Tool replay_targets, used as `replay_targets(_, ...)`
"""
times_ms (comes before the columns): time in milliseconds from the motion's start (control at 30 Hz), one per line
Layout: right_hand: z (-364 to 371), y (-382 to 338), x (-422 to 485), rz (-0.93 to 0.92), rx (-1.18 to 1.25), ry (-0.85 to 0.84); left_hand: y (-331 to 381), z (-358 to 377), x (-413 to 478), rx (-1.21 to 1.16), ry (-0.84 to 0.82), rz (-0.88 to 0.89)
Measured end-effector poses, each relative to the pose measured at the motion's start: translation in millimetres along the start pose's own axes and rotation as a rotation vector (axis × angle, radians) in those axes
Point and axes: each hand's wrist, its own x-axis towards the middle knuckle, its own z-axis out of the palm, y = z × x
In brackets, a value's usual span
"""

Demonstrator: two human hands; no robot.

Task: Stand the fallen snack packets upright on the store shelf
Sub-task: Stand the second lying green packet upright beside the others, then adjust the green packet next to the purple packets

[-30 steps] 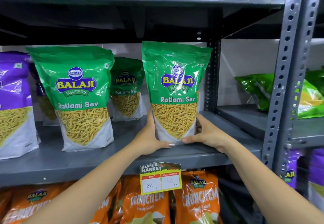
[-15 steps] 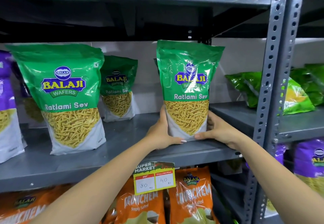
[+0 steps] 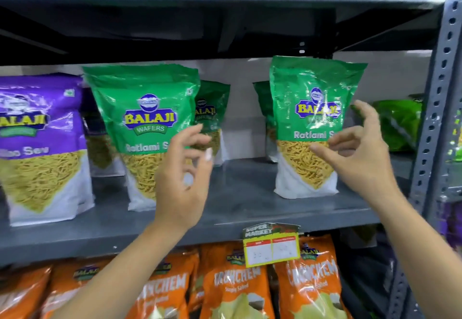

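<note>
While both hands (image 3: 182, 183) (image 3: 360, 153) hover empty | green packet (image 3: 310, 128) upright | purple packet (image 3: 40, 143) left

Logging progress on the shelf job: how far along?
Done: right Ratlami Sev packet stands upright on the grey shelf, as do its neighbours. In hand: nothing; left hand and right hand are open, off it. Left: green packets lying in the next bay.

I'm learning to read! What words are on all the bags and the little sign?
"BALAJI WAFERS", "Ratlami S…", the rest hidden by a hand: middle green packet.
"BALAJI", "Ratlami S…": right green packet.
"…ALAJI", "…Sev": purple packet.
"BALAJI", "CRUNCHEM", "Simply Salted": orange packets.
"SUPER MARKET": price tag; its prices are too blurred to read.
</note>
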Motion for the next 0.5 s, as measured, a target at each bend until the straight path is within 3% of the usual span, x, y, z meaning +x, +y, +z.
replay_targets(67,43,-24,-9,-0.023,0.055,-0.044,-28,-32,-10,0.071,0.141,-0.032)
replay_targets(200,135,-54,-26,0.087,0.157,-0.477,-91,-75,-10,0.434,0.280,-0.240)
replay_targets(267,170,-58,-31,0.198,0.197,-0.664,-106,-84,-7,0.408,0.214,-0.402)
replay_targets(333,198,-58,-35,0.293,0.237,-0.771,-113,-86,-6,0.283,0.043,-0.554)
replay_targets(400,218,-59,-40,0.341,0.279,-0.816,-115,-87,-5,0.191,-0.123,-0.670)
replay_targets(500,234,-54,-47,0.330,0.312,-0.820,-116,-89,-5,0.140,-0.212,-0.775)
